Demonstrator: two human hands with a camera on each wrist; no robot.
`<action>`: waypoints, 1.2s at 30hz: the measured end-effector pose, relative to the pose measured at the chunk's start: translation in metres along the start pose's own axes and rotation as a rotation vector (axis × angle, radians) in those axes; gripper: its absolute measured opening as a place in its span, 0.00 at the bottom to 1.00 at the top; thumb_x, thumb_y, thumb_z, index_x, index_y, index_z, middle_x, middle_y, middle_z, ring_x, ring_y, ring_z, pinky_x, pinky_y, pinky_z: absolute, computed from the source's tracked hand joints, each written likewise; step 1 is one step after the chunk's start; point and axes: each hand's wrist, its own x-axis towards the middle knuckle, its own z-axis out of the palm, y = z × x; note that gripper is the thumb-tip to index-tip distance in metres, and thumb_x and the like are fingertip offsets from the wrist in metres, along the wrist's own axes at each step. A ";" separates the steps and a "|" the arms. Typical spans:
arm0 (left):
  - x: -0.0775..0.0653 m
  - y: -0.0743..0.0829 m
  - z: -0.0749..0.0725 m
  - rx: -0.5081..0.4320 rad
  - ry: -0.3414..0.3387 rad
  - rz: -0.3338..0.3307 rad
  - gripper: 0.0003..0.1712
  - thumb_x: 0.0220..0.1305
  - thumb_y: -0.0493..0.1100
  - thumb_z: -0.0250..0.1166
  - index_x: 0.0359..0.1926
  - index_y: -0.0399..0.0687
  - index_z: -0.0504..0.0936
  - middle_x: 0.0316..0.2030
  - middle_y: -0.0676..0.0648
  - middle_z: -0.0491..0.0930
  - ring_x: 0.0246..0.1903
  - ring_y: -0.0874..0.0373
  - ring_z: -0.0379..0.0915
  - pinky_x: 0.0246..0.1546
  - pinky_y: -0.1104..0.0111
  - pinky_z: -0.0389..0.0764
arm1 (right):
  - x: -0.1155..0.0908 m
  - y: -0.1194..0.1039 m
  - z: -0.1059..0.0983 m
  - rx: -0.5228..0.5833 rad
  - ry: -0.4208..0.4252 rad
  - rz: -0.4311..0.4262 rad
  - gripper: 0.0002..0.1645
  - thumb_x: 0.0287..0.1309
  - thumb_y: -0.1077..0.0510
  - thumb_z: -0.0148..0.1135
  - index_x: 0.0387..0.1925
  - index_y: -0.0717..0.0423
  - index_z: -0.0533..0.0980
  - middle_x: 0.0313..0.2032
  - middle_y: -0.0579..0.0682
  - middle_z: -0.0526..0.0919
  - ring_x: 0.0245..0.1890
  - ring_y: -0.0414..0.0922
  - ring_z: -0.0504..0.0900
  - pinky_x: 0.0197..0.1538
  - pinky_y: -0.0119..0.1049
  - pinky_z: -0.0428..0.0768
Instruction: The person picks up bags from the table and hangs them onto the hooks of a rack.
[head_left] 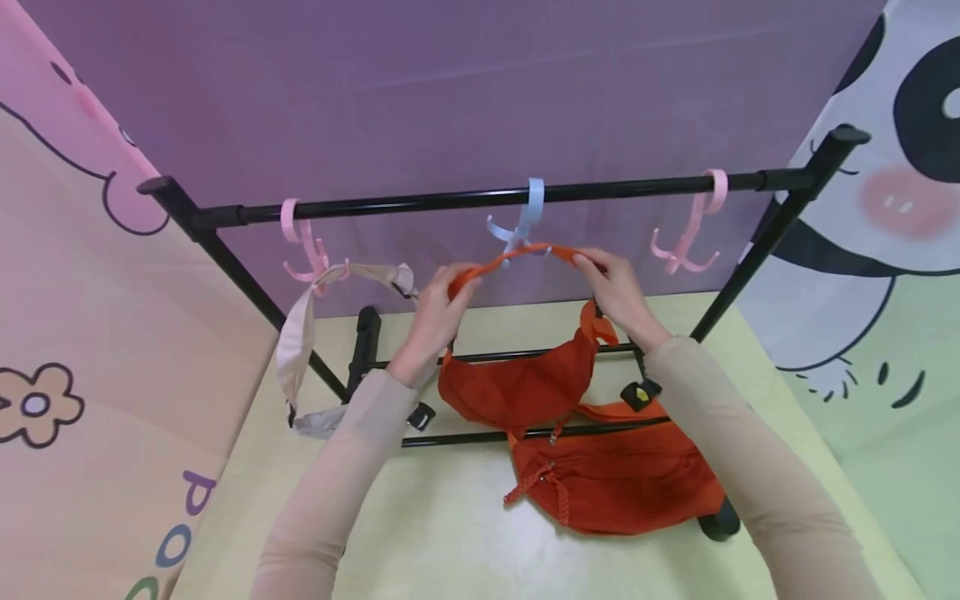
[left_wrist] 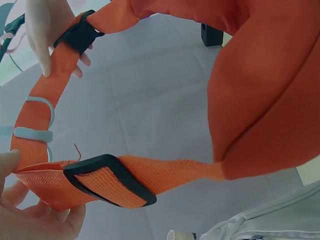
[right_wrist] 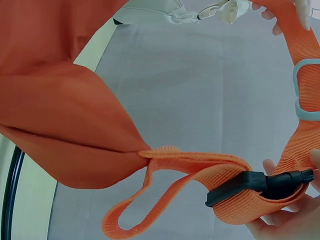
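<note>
Orange waist bag [head_left: 517, 379], hanging just below the blue hook [head_left: 534, 208], with its strap [left_wrist: 59, 77] arched upward and laid across that hook's lower prongs. In the left wrist view, prongs overlapping the webbing; impossible to tell whether any weight rests on them.

Left hand [head_left: 437, 312] to the left of the blue hook, pinching the strap between thumb and fingers, close to a black slider [left_wrist: 111, 162]. Right hand [head_left: 617, 287] to the right of the blue hook, likewise gripping the webbing, right beside a black buckle [left_wrist: 79, 34].

Deciding relation, by judgement: long axis of the held span running left to right, roughly along the black rail [head_left: 420, 202], with the blue hook's prongs somewhere near mid-span. Neither hand clearly nearer to the hook; bag body lower than both, slung between the strap's two ends.

Farther left of the blue hook, an off-white bag [head_left: 296, 333] draped from the left pink hook [head_left: 307, 246], partly hidden by an arm. Farther right, the right pink hook [head_left: 691, 229], on the same rail. Well below the blue hook and to its right, a second orange bag [head_left: 622, 483] lying on the tabletop [head_left: 450, 533], partly covered by the right sleeve [head_left: 735, 450]. Behind the blue hook, a purple backdrop [head_left: 450, 100].
</note>
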 end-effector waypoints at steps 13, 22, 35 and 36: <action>0.007 -0.004 -0.001 0.005 0.038 -0.035 0.16 0.61 0.45 0.56 0.49 0.45 0.75 0.32 0.45 0.68 0.27 0.54 0.63 0.29 0.69 0.64 | 0.012 -0.002 0.008 0.015 -0.024 0.089 0.22 0.63 0.49 0.44 0.54 0.53 0.71 0.22 0.51 0.62 0.14 0.41 0.57 0.18 0.31 0.57; 0.013 -0.006 0.001 -0.020 0.086 -0.033 0.17 0.60 0.45 0.58 0.50 0.44 0.75 0.34 0.44 0.69 0.30 0.53 0.64 0.31 0.68 0.64 | 0.019 -0.003 0.012 0.042 -0.022 0.117 0.21 0.63 0.50 0.45 0.53 0.53 0.72 0.22 0.51 0.62 0.18 0.43 0.60 0.22 0.33 0.60; 0.018 -0.006 -0.001 -0.030 0.091 -0.058 0.18 0.59 0.44 0.59 0.50 0.45 0.75 0.38 0.44 0.70 0.32 0.53 0.64 0.33 0.68 0.65 | 0.032 -0.004 0.018 0.086 -0.042 0.181 0.21 0.64 0.53 0.44 0.57 0.53 0.69 0.42 0.56 0.72 0.38 0.47 0.65 0.37 0.36 0.65; 0.019 -0.006 -0.001 -0.034 0.092 -0.060 0.18 0.59 0.44 0.59 0.50 0.45 0.75 0.38 0.44 0.70 0.33 0.53 0.64 0.34 0.68 0.65 | 0.033 -0.004 0.018 0.090 -0.041 0.178 0.21 0.64 0.54 0.44 0.57 0.54 0.69 0.44 0.56 0.73 0.40 0.48 0.66 0.39 0.36 0.65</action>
